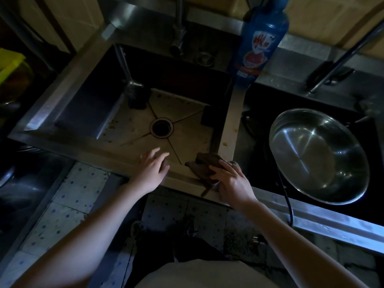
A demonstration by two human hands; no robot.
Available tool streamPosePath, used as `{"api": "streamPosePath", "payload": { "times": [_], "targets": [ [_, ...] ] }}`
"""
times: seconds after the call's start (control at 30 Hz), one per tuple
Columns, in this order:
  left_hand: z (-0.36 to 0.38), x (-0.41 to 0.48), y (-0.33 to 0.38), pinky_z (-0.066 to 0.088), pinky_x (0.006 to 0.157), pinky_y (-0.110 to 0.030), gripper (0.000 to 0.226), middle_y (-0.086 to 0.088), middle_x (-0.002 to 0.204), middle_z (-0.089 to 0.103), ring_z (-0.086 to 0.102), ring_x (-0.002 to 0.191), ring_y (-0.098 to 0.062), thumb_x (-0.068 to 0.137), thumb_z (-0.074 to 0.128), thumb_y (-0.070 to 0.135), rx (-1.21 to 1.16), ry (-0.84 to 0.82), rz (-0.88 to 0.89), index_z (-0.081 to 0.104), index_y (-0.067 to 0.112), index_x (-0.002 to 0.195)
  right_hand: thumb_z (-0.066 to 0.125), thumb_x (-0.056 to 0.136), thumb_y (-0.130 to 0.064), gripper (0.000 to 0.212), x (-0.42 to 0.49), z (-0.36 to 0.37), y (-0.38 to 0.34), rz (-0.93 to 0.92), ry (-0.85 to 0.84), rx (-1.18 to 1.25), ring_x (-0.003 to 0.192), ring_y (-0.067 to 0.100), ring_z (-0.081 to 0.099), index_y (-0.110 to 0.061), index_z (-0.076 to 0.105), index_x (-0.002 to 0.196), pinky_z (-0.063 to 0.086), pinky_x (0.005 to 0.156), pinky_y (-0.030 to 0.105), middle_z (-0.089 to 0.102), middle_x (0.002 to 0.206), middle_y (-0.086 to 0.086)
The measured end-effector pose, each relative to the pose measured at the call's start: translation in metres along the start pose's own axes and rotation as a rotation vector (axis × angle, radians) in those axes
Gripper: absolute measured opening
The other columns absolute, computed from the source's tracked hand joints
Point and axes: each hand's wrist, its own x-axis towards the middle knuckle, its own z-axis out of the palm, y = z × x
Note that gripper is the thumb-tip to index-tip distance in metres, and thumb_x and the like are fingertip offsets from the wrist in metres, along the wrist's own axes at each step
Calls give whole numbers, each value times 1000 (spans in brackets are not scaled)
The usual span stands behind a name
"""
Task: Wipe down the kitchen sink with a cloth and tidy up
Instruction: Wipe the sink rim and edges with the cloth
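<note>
The steel sink (68,90) fills the middle of the dim view, with a round drain (161,128) in its speckled floor. A dark brown cloth (204,165) lies over the sink's near right corner. My right hand (230,179) rests flat on the cloth, fingers spread over it and pressing it onto the rim. My left hand (152,167) hovers over the near rim with fingers apart and nothing in it.
A blue detergent bottle (259,38) stands on the ledge behind the divider. The faucet (178,28) hangs over the back. A dark brush (135,94) stands in the sink's back left. A steel bowl (318,154) sits in the right basin, with a black cord (287,196) over the counter edge.
</note>
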Motion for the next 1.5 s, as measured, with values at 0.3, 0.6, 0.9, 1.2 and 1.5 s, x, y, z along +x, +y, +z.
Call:
{"api": "streamPosePath", "payload": {
  "times": [0.3,0.6,0.9,1.2,1.5],
  "targets": [
    [0,7,2,26,109,-44,41,-3,149,28,23,136,-30,95,47,35,13,28,-19,45,24,134,45,81,-18,42,44,-9,31,172,-47,-87,135,27,41,-20,65,117,27,113,44,63,129,2],
    [-14,4,4,22,111,-46,41,-3,149,28,24,136,-29,95,46,35,47,40,-59,44,25,134,60,84,-16,25,95,-19,42,309,15,12,126,25,46,-24,66,106,26,112,42,64,123,3],
    [-18,2,11,23,112,-45,40,-3,150,27,24,137,-30,95,46,34,61,62,-77,46,24,133,48,91,-34,44,53,3,11,262,-105,-229,137,34,30,-29,47,135,18,113,58,46,134,6],
    [-24,30,10,24,109,-42,37,-6,147,31,30,135,-28,95,48,31,62,57,-14,49,21,130,57,89,-23,30,73,4,10,459,75,155,120,31,46,-11,50,116,55,71,37,33,134,9],
    [-47,85,-4,32,106,-40,38,-3,149,29,30,135,-27,94,47,36,37,-8,71,47,24,131,55,89,-28,69,139,-12,32,682,31,-34,146,28,12,-16,20,147,16,116,55,18,155,10]
  ]
}}
